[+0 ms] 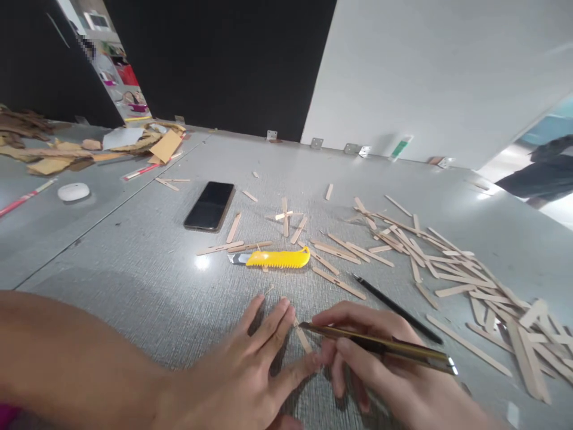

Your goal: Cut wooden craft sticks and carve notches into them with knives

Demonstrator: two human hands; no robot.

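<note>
My left hand [250, 364] lies flat on the grey table with its fingers spread. Its fingertips and thumb rest around a short wooden craft stick [303, 338], pressing it down. In my right hand [380, 358] is a slim gold-and-black cutter knife [380, 343], gripped like a pen. The knife's dark tip touches or hovers just over the stick; I cannot tell which. Beyond my fingers lies a yellow box cutter [277, 258] with its blade out. A thin black pen-like tool [398, 307] rests just past my right hand.
Many craft sticks [447, 269] lie heaped along the right. Several notched sticks [338, 282] surround the yellow cutter. A phone [209, 206] and a white earbud case [74, 192] sit left, near torn cardboard [165, 146]. Black and white panels [403, 71] stand behind; a person [548, 170] is far right.
</note>
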